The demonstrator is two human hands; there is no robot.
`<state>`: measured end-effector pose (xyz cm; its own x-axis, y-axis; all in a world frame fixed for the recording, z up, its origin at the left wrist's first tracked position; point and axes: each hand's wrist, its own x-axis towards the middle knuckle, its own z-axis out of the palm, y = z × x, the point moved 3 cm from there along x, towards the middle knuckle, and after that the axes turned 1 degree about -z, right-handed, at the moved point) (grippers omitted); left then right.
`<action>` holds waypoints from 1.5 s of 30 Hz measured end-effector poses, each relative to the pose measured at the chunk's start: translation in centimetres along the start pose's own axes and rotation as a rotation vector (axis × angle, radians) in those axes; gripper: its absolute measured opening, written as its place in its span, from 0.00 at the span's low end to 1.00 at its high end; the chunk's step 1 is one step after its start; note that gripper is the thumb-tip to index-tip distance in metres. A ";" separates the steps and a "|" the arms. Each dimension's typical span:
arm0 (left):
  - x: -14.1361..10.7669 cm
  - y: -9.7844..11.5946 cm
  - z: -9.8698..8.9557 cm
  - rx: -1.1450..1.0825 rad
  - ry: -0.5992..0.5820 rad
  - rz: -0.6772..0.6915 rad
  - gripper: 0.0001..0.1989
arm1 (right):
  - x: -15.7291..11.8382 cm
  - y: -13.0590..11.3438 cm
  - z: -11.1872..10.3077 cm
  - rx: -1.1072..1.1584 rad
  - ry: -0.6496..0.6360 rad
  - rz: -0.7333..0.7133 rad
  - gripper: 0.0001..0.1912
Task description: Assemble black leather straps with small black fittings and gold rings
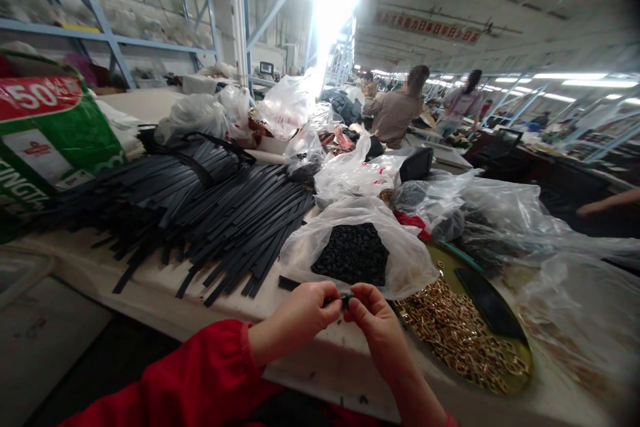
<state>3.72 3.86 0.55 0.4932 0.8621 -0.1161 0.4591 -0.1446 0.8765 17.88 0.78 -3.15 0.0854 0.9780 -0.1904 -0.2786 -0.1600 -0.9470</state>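
Head view: the left hand [300, 317] and right hand [373, 317] meet at the table edge, both pinched narrow on one small black piece [345, 298], fingertips almost touching. It looks like fitting or threading work in mid-step; the next move would want a steady, fine pinch. The open bag of black pieces [353, 255] sits at twelve o'clock, the tray of gold links [515, 383] at three, black straps [210, 207] at ten.

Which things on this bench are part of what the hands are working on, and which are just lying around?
In use:
left hand and right hand, pinching a small black piece
open bag of small black pieces
tray of gold rings
black strips

Lying about:
green sack
clear plastic bags
shelving
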 end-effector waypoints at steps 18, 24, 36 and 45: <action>0.7 -2.2 0.3 -0.217 -0.107 -0.202 0.09 | -0.2 2.1 0.1 0.135 -0.021 0.153 0.16; 0.6 -2.2 0.2 0.039 -0.028 -0.142 0.11 | -0.6 2.9 0.9 0.236 -0.162 0.335 0.17; -1.2 -1.2 0.8 -0.048 0.004 -0.107 0.09 | -1.4 1.5 0.4 0.034 -0.086 0.110 0.16; -3.1 -1.0 2.1 -0.454 -0.318 -0.233 0.13 | -3.2 1.5 -0.5 -0.422 -0.038 -0.080 0.12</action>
<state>3.32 0.35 -0.94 0.6466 0.6482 -0.4022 0.2553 0.3131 0.9148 17.66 -2.71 -4.13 0.0529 0.9926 -0.1097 0.1437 -0.1163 -0.9828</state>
